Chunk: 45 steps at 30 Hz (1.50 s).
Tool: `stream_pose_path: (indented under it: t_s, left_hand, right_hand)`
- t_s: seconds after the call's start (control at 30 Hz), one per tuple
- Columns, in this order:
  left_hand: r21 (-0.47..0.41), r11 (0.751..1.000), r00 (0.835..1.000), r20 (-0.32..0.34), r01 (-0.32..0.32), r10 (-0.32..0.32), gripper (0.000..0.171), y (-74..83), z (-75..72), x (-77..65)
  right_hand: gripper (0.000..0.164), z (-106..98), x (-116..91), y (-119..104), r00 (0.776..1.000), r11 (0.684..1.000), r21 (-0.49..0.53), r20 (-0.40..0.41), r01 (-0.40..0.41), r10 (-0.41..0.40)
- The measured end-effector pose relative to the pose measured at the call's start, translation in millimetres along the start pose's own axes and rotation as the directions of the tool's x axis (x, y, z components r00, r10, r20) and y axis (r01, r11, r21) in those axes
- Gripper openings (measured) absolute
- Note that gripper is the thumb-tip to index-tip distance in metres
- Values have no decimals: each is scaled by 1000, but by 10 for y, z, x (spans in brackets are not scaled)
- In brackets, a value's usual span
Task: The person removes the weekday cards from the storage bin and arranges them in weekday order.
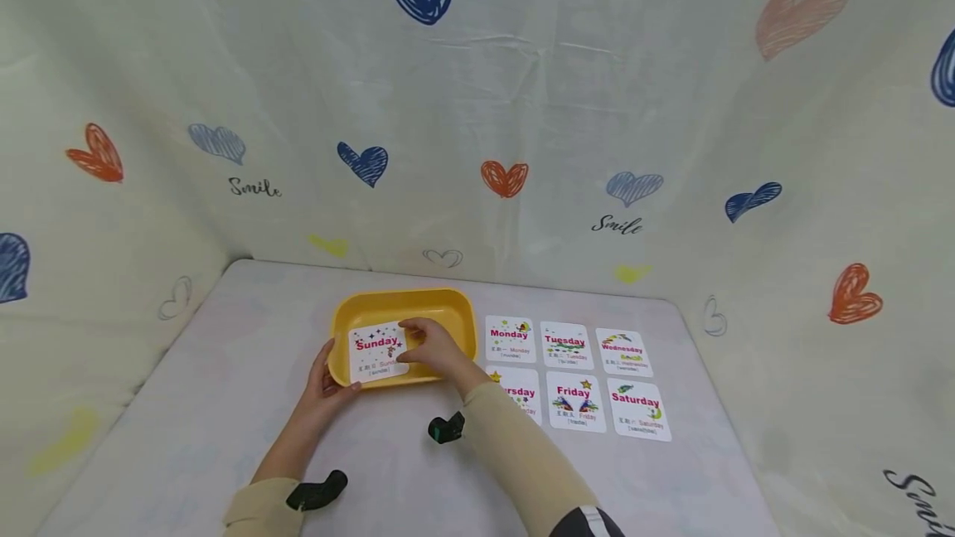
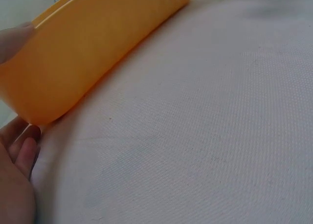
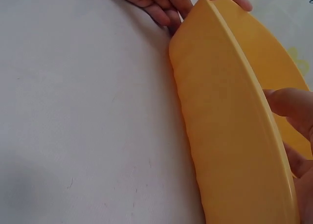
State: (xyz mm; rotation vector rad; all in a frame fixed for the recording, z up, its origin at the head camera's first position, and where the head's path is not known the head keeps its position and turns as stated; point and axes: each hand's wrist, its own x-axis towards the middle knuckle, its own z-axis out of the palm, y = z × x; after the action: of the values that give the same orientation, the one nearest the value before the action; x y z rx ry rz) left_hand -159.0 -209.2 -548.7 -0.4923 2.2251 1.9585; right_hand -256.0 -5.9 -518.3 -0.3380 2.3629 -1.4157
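A yellow tray [image 1: 440, 305] rests on the white-covered table, left of centre in the head view. My left hand [image 1: 326, 396] grips its left end, thumb at the front corner and fingers along the side. In the right wrist view, that hand's fingers [image 3: 164, 11] curl low around the tray's corner. The white Sunday card [image 1: 370, 365], with pink and black print, lies face up in the left part of the tray. My right hand [image 1: 436, 348] reaches over the front rim and pinches the card's right edge between thumb and fingers. Both wrist views show mostly the tray's outer wall [image 2: 83, 43].
Several cards stand in two rows right of the tray: Monday [image 1: 511, 350], Tuesday [image 1: 567, 357] and Wednesday [image 1: 624, 363] behind, Thursday [image 1: 528, 406], Friday [image 1: 575, 417] and Saturday [image 1: 639, 423] in front. My right sleeve [image 1: 515, 446] partly covers Thursday. A heart-printed curtain [image 1: 545, 106] surrounds the table.
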Motion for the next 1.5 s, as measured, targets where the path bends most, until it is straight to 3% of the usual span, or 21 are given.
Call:
stream_pose_path:
  t_s: [0.2, 0.37, 0.67, 0.93, 1.5]
  left_hand:
    - [1, 1000, 1000, 4, 6, -6, 101, 8, 1, 0]
    - [1, 1000, 1000, 3, 2, -2, 101, 16, 7, 2]
    - [-13, 1000, 1000, -2, 13, -13, 101, -6, 7, 5]
    - [14, 1000, 1000, 4, -8, 8, 101, -6, 0, -3]
    - [9, 1000, 1000, 11, -17, 17, 97, -18, -10, 13]
  right_hand:
    - [57, 25, 53, -10, 999, 999, -21, -3, -37, 37]
    - [65, 44, 84, -43, 998, 998, -39, 44, -48, 50]
    - [70, 84, 147, -100, 997, 985, -170, 65, -33, 45]
    - [69, 143, 203, -124, 997, 955, -295, 76, 2, 21]
    - [70, 172, 177, -65, 991, 919, -392, 130, 46, 6]
